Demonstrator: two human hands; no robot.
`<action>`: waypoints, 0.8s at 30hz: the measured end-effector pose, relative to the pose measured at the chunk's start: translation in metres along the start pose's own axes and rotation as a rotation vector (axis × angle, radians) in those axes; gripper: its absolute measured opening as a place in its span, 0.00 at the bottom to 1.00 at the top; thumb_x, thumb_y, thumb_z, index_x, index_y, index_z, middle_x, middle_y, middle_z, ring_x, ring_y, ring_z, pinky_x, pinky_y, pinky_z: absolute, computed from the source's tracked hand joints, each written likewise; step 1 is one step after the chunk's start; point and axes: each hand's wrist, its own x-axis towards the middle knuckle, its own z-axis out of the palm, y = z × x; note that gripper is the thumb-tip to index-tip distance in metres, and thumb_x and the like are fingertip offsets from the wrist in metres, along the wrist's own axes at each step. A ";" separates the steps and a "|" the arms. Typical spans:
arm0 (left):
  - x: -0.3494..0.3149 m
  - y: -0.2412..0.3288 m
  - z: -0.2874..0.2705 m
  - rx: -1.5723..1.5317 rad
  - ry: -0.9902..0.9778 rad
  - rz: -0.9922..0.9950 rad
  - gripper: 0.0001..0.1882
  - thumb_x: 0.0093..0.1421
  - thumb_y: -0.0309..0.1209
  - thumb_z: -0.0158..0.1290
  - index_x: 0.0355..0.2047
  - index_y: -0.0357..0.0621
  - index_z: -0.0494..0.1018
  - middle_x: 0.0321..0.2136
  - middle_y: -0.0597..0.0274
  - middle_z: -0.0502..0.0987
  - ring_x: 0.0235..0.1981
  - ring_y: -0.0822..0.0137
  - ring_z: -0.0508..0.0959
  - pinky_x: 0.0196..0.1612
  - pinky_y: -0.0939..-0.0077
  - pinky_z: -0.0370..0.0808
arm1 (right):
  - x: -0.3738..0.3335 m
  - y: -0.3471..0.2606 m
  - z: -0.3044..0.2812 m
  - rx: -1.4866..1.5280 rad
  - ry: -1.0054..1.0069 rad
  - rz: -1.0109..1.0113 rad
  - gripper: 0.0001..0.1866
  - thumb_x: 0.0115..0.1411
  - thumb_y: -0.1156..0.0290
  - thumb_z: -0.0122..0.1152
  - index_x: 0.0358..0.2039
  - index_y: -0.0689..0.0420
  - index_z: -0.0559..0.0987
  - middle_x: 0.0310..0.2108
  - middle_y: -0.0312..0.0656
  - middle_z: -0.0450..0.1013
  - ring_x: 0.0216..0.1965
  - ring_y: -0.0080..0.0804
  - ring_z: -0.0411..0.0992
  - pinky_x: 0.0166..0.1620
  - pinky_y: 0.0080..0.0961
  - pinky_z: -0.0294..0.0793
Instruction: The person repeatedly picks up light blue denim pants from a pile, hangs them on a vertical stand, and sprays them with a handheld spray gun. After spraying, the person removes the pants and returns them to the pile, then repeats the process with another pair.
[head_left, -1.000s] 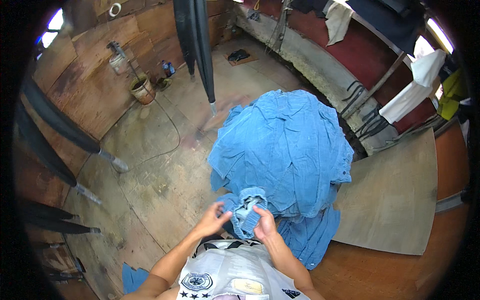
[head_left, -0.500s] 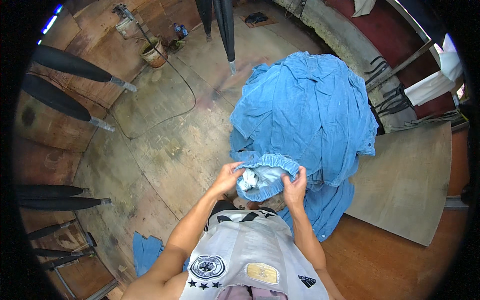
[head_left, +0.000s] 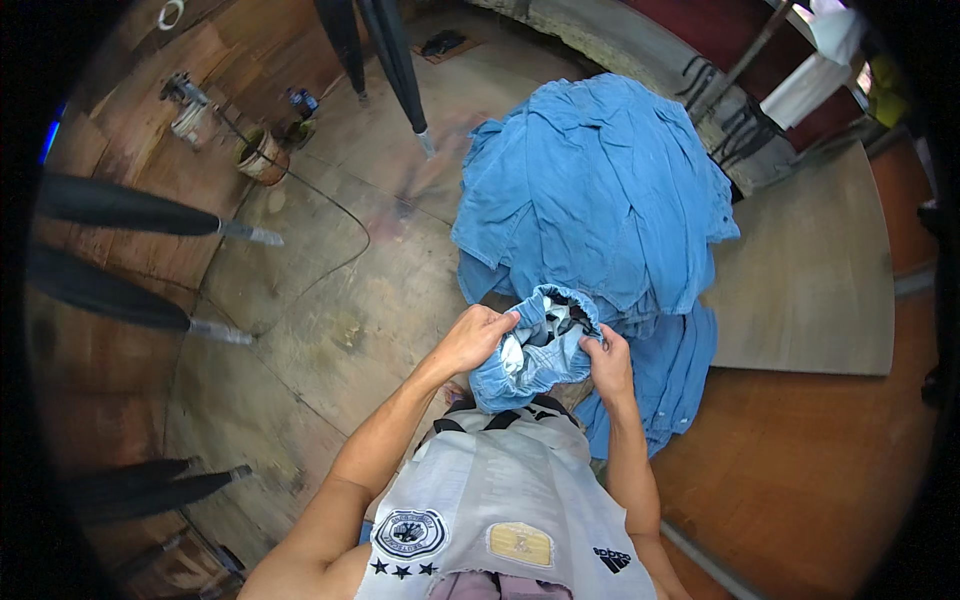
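Note:
Between my hands, in front of my waist, is a blue denim garment (head_left: 495, 385) with a gathered elastic waistband. Its opening faces up and shows pale cloth inside. My left hand (head_left: 480, 335) pinches the left side of the band, thumb on top. On the opposite side my right hand (head_left: 608, 365) grips the band with thumb and bent fingers. Just beyond stands a large heap of blue denim garments (head_left: 595, 190), with more denim (head_left: 650, 385) hanging down on its near right side. Most of the held garment's lower part is hidden from view.
Several black padded arms with wrapped tips (head_left: 180, 320) jut in from the left, and more (head_left: 395, 70) from the far side. A stained bucket (head_left: 262, 157) stands far left with a dark cable (head_left: 350, 215) on the floor. A grey board (head_left: 810, 270) lies at the right.
The held garment has tilted and bunched, its opening narrower and turned rightward. Both hands keep their grip. The whole view has swung, so the heap sits slightly further left and higher.

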 end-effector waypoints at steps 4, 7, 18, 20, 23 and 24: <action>-0.015 0.006 -0.007 0.026 -0.062 0.018 0.28 0.67 0.45 0.51 0.19 0.31 0.73 0.12 0.62 0.66 0.18 0.74 0.64 0.24 0.66 0.64 | -0.027 0.000 0.012 0.185 0.040 0.037 0.16 0.60 0.74 0.57 0.47 0.67 0.78 0.30 0.31 0.75 0.27 0.15 0.68 0.32 0.17 0.67; -0.027 0.006 -0.008 0.016 -0.089 0.041 0.28 0.67 0.45 0.51 0.19 0.31 0.72 0.13 0.63 0.67 0.19 0.75 0.65 0.24 0.67 0.65 | -0.050 0.001 0.021 0.225 0.062 0.042 0.16 0.61 0.74 0.57 0.48 0.67 0.78 0.30 0.31 0.75 0.28 0.15 0.68 0.33 0.17 0.67; -0.049 -0.006 0.047 0.267 -0.366 0.257 0.26 0.65 0.51 0.54 0.36 0.35 0.81 0.25 0.49 0.80 0.29 0.53 0.80 0.36 0.60 0.75 | -0.104 0.029 0.028 0.632 -0.092 0.439 0.27 0.69 0.56 0.58 0.60 0.61 0.67 0.44 0.42 0.76 0.40 0.30 0.78 0.33 0.33 0.84; -0.057 0.005 0.085 0.548 -0.572 0.364 0.32 0.64 0.55 0.54 0.51 0.35 0.76 0.42 0.39 0.79 0.43 0.38 0.78 0.45 0.55 0.75 | -0.111 0.048 0.026 0.653 0.006 0.321 0.24 0.66 0.60 0.61 0.57 0.61 0.70 0.46 0.44 0.76 0.44 0.32 0.77 0.39 0.30 0.81; -0.045 0.012 0.118 0.163 -0.738 0.347 0.24 0.67 0.44 0.54 0.52 0.35 0.76 0.47 0.48 0.79 0.50 0.58 0.78 0.53 0.69 0.73 | -0.113 0.071 -0.020 0.537 0.326 0.344 0.24 0.61 0.67 0.64 0.56 0.62 0.72 0.51 0.43 0.73 0.45 0.33 0.75 0.47 0.30 0.75; -0.036 0.010 0.124 0.042 -0.674 0.325 0.21 0.68 0.40 0.53 0.52 0.35 0.76 0.48 0.50 0.79 0.49 0.61 0.78 0.53 0.70 0.73 | -0.115 0.074 -0.043 0.684 0.453 0.245 0.28 0.52 0.69 0.68 0.54 0.62 0.73 0.48 0.43 0.75 0.45 0.33 0.75 0.47 0.31 0.75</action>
